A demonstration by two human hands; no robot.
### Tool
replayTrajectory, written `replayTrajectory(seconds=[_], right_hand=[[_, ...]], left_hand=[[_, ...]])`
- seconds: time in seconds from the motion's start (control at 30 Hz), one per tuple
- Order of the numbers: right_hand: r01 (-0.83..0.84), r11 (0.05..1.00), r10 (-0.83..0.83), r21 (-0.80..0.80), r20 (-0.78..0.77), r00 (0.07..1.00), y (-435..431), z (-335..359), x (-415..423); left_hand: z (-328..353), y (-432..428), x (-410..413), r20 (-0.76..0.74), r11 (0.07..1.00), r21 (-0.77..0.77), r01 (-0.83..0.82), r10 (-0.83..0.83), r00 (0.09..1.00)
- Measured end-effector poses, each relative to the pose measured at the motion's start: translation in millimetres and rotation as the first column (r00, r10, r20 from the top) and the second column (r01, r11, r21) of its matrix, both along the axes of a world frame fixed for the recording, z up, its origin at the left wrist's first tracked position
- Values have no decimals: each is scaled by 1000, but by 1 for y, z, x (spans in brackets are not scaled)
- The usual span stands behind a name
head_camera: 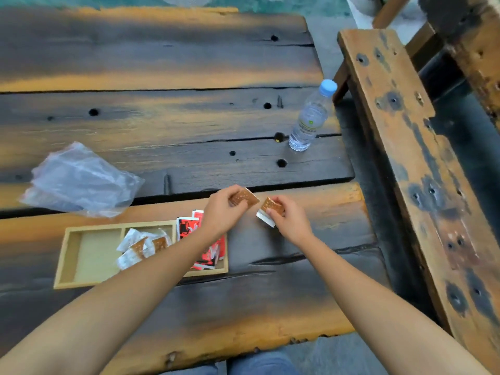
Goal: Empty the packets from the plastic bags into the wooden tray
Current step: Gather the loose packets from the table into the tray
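brown packets, two: one pinched in left hand [222, 209], one [270, 204] in right hand [288, 220], held just right of the wooden tray [61, 262]; likely light, thin, slippery, best gripped by the edges.

Both forearms are bare from the lower frame edge up to the wrists, with no sleeve, cuff, watch, band or ring visible on them. The left hand [221, 209] and the right hand [290, 219] are ungloved, with short, unpainted nails as far as can be seen. Below the near edge of the desk [243, 307], between the two forearms, a patch of blue denim shows, covering the person's legs [259, 364]; a seam or fold runs through the fabric there. Nothing else of the clothing is in view.
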State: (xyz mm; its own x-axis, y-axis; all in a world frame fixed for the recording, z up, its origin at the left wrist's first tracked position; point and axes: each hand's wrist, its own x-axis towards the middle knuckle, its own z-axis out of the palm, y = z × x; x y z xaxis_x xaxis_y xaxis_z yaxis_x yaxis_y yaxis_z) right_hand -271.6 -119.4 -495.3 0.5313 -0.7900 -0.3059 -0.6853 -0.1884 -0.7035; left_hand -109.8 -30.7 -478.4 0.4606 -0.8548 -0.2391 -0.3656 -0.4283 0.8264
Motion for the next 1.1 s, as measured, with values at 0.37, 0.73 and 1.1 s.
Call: replayTrajectory(seconds=[0.37, 0.73, 1.1], right_hand=[[-380, 923, 386, -66, 175, 906, 87, 47, 136], [-367, 909, 365, -198, -48, 930, 148, 37, 169], [-188, 979, 187, -76, -21, 982, 163, 36, 172]], left_hand=[[35, 159, 117, -37, 949, -21, -313, 312, 949], [28, 199, 134, 160, 950, 39, -311, 301, 940], [13, 154, 143, 458, 940, 342, 13, -179, 871]])
